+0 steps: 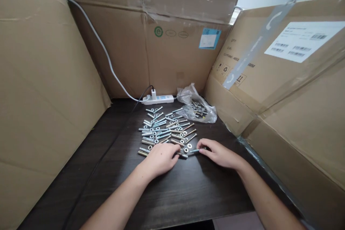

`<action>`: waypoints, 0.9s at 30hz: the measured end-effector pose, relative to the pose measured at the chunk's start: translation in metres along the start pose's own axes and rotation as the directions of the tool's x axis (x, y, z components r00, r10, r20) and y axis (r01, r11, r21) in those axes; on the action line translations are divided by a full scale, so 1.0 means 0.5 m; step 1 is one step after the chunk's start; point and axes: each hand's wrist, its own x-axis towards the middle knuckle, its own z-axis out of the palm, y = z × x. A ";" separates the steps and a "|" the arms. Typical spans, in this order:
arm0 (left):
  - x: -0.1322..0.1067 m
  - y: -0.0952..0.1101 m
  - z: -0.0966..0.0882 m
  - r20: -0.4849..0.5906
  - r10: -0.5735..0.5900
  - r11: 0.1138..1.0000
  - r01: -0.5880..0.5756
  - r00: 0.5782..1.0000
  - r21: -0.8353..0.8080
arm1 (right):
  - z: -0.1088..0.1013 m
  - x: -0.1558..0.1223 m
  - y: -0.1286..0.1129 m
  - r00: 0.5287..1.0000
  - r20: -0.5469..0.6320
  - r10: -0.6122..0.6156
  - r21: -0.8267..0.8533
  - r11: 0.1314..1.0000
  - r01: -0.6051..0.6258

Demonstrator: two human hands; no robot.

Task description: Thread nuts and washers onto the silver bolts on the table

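Lower centre: left hand curled against a short bolt, grip unclear; right hand fingertips pinch a long bolt below the pile.

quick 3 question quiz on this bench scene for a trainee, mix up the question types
1. True or false: the plastic bag of hardware lies to the right of the power strip.
2. Multiple choice: the loose bolts and washers lie on A) a cardboard flap, B) the dark table, C) a metal tray.
3. Fill the gap: the left hand and the right hand both rest at the pile's ____ edge (near or far, as seen by the person).

Key: 1 true; 2 B; 3 near.
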 end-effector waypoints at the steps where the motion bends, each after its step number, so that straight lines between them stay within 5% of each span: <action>1: 0.001 0.000 0.002 0.002 -0.002 1.000 0.002 1.000 0.023 | 0.005 -0.004 0.003 1.000 -0.001 -0.012 -0.016 1.000 0.012; 18: 0.008 0.012 0.014 -0.137 -0.008 0.997 0.018 0.991 0.073 | 0.048 0.022 0.024 0.958 -0.261 -0.117 -0.050 0.993 0.108; 24: -0.006 0.066 0.023 0.018 0.187 0.975 -0.188 0.982 0.116 | 0.041 0.016 0.021 0.936 -0.348 -0.058 -0.001 0.998 0.062; 27: -0.010 0.080 0.044 0.109 0.193 0.951 -0.213 0.975 0.222 | 0.039 0.016 0.021 0.942 -0.336 -0.031 0.019 0.999 0.040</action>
